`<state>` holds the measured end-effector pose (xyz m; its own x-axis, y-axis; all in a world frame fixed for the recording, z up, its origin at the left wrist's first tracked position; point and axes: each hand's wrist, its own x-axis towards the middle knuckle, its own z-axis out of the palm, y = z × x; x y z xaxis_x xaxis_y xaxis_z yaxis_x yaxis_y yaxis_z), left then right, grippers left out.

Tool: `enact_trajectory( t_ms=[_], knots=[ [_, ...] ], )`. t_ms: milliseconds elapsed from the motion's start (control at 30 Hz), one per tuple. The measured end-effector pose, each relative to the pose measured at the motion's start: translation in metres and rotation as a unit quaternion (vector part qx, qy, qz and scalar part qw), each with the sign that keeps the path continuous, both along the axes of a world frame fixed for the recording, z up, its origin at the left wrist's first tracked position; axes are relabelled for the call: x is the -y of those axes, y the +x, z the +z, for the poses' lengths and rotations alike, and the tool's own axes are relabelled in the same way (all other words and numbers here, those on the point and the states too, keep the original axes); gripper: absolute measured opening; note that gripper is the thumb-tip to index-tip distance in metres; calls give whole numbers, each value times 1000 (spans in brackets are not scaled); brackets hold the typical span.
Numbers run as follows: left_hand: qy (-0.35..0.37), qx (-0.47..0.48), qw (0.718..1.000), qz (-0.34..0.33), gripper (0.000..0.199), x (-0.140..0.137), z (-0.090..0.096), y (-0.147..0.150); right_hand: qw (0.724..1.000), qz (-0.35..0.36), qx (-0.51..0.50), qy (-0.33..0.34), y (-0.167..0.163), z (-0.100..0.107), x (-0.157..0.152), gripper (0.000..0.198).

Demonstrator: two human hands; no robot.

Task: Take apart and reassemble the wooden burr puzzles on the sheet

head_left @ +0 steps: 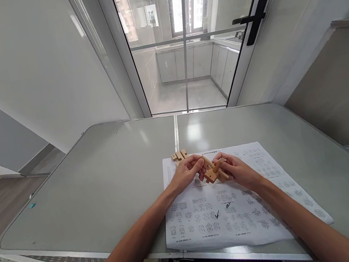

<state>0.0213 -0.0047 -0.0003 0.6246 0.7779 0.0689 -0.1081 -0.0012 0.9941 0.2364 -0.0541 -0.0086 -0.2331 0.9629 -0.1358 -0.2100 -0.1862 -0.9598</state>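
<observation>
Between my two hands are several notched wooden puzzle pieces (212, 175), partly fitted together and held above a printed sheet. My left hand (187, 172) pinches them from the left, thumb on top. From the right, the fingers of my right hand (235, 170) close on the same pieces, one of which sticks up at a slant. The fingers hide part of how the pieces join. More wooden puzzle pieces (179, 155) lie on the table just beyond my left hand, at the sheet's far left corner.
The printed instruction sheet (209, 235), covered in small diagrams, lies on the grey folding table (119, 178). A seam (175, 133) runs across the table. A small teal object (32, 205) is near the left edge. Beyond the far edge stands a glass door (203, 56) with a black handle (254, 20).
</observation>
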Motion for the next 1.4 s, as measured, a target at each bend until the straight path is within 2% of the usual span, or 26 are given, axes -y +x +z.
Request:
enact_trajectory(
  t_ms=[133, 333, 500, 667, 900, 1067, 1200, 1300, 1400],
  knots=[
    [28, -42, 999, -8, 48, 5, 3, 1, 1000, 1, -7, 1, 1, 2, 1, 45],
    [66, -66, 995, 32, 53, 7, 2, 4, 999, -21, -39, -18, -1, 6, 1, 41],
    [46, -44, 998, 27, 57, 8, 0, 5, 985, -138, -98, -28, 3, 0, -9, 35],
    [36, -52, 998, 11, 56, 7, 1, 5, 952, -254, -169, 21, 21, -11, -22, 32],
    [38, -73, 997, 3, 44, 6, 3, 5, 902, -407, -117, 85, 34, -38, -31, 37],
    [44, -84, 995, 0, 42, 6, 4, 4, 872, -467, -109, 94, 42, -43, -32, 36],
    [51, -91, 995, 0, 40, 7, 7, 3, 872, -470, -107, 87, 30, -28, -23, 29],
    [67, -93, 993, 4, 39, 10, 10, 4, 901, -416, -57, 112, 8, -8, -12, 33],
    [113, -100, 988, 32, 34, 11, 13, 2, 942, -306, 4, 138, -12, 6, -5, 20]
  ],
)
